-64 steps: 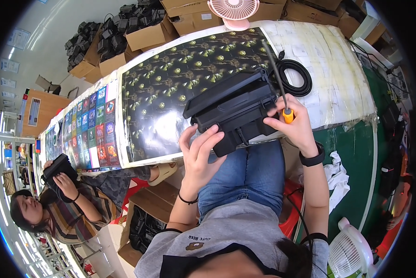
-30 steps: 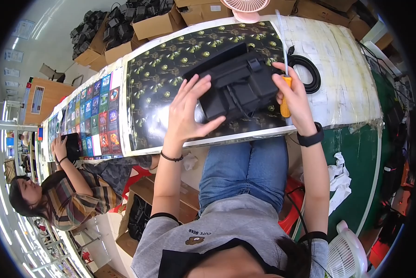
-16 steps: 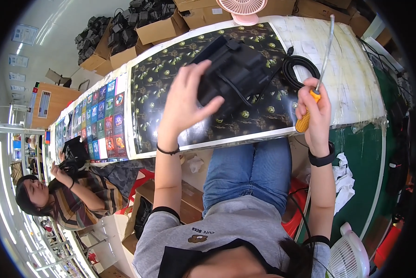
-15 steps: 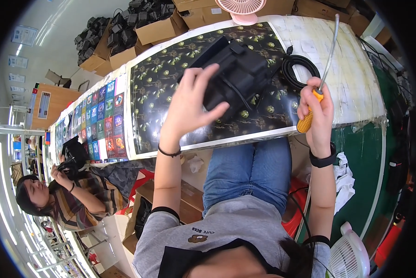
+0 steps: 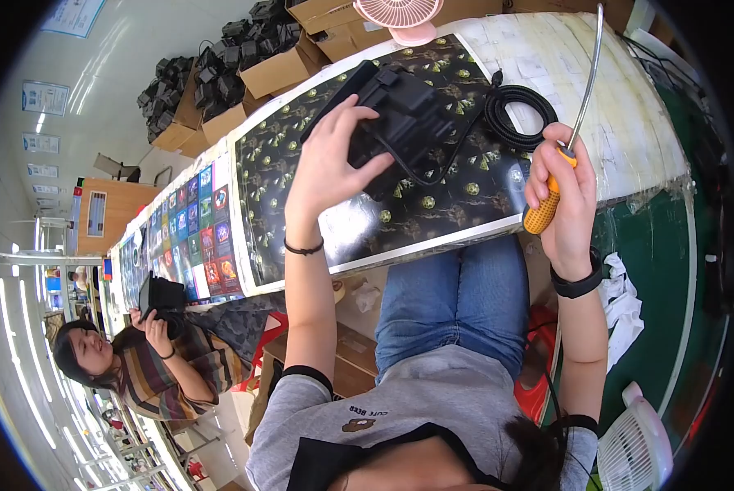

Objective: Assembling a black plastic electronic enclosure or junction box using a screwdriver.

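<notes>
A boxy black plastic device (image 5: pixel 404 106) with a flat panel along its left side lies on the dark patterned mat (image 5: pixel 301 245). My left hand (image 5: pixel 334 159) is at the device's near left side, thumb and fingers spread; whether the fingertips touch it I cannot tell for sure. A black cable runs from the device to a coil (image 5: pixel 498 123) on its right. My right hand (image 5: pixel 565 184), over the table's near right part, is closed round the yellow handle of a screwdriver (image 5: pixel 541 213). Its long metal shaft points up and away, apart from the device.
A pink fan (image 5: pixel 400 18) stands at the far table edge, beside cardboard boxes (image 5: pixel 281 69) heaped with black devices. At the left, a co-worker (image 5: pixel 162 360) holds another black device (image 5: pixel 164 296). A white fan (image 5: pixel 633 446) is low at the right.
My view has shifted somewhat. The device is turned a little and its cable shows more plainly. My left hand has come to its left side. My right hand still holds the screwdriver.
</notes>
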A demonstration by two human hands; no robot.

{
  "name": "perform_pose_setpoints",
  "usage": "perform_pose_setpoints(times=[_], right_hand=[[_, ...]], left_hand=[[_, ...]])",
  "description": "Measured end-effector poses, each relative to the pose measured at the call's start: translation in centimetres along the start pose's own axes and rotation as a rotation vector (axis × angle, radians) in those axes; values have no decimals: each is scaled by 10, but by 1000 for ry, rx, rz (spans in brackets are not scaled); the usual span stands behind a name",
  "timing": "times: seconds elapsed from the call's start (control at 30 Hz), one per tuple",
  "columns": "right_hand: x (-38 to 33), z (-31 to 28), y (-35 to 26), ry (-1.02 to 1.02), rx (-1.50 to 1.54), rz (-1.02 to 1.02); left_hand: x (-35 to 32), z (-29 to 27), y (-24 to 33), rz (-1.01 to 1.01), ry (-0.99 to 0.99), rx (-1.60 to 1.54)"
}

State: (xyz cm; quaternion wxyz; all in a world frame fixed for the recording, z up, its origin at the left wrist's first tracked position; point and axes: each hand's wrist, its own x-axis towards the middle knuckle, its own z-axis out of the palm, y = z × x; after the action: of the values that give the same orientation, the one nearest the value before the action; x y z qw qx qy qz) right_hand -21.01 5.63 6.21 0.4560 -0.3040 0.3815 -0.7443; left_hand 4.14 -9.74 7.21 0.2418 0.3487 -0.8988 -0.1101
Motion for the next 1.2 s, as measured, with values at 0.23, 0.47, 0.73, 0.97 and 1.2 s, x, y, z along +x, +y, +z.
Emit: perform_pose_setpoints(times=[0.23, 0.47, 0.73, 0.97, 1.2], right_hand=[[-2, 10, 3, -44, -90, 21], [-6, 7, 9, -211, -263, 47], [-1, 8, 14, -366, -566, 10], [-14, 14, 12, -491, -963, -156], [-14, 6, 6, -660, -1424, -247]], left_hand=[[5, -9, -9, -155, -13, -147], [-25, 4, 3, -62, 13, 191], [-20, -15, 5, -234, 93, 100], [0, 18, -14, -88, 174, 256], [-21, 14, -16, -158, 277, 118]])
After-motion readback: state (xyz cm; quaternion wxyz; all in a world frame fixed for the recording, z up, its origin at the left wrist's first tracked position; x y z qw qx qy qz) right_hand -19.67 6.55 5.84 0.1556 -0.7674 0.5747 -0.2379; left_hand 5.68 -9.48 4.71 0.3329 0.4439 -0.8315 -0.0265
